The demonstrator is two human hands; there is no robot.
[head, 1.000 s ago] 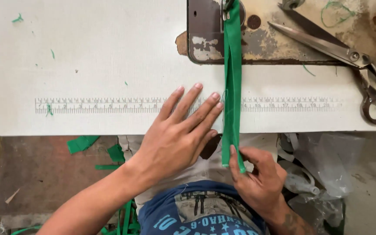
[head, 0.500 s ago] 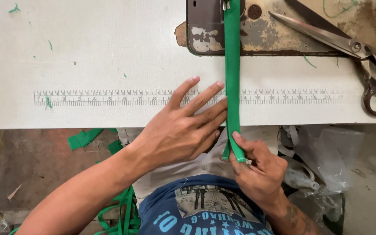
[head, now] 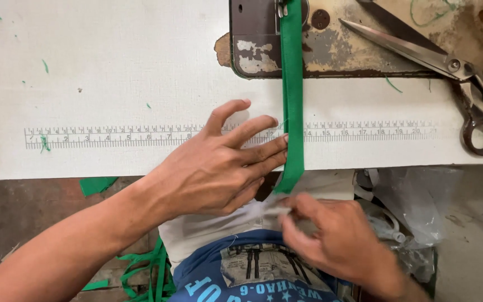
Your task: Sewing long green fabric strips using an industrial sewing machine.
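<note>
**Both hands on the green strip at the table edge**

Your left hand (head: pixel 219 168) lies flat on the white table (head: pixel 113 67) with its fingers spread, the fingertips touching the left edge of the green fabric strip (head: pixel 292 95). Your right hand (head: pixel 336 240) sits below the table edge, over your lap; its fingers are bunched near the strip's lower end, but the motion blur there hides whether they actually pinch it.

That strip is a narrow, folded band of solid green cloth. It runs straight down from the worn metal bed of the sewing machine (head: pixel 331 45), crosses the printed ruler scale (head: pixel 141 137) on the table, then bends slightly left as it drops over the edge towards your right hand.

Large metal scissors (head: pixel 448 72) lie shut on the machine bed and table at the upper right, well apart from both hands. Crumpled clear plastic bags (head: pixel 403 207) sit to your right below the table. Green fabric scraps (head: pixel 146 268) hang and lie on the floor under your left forearm, and small green thread bits dot the tabletop.
</note>
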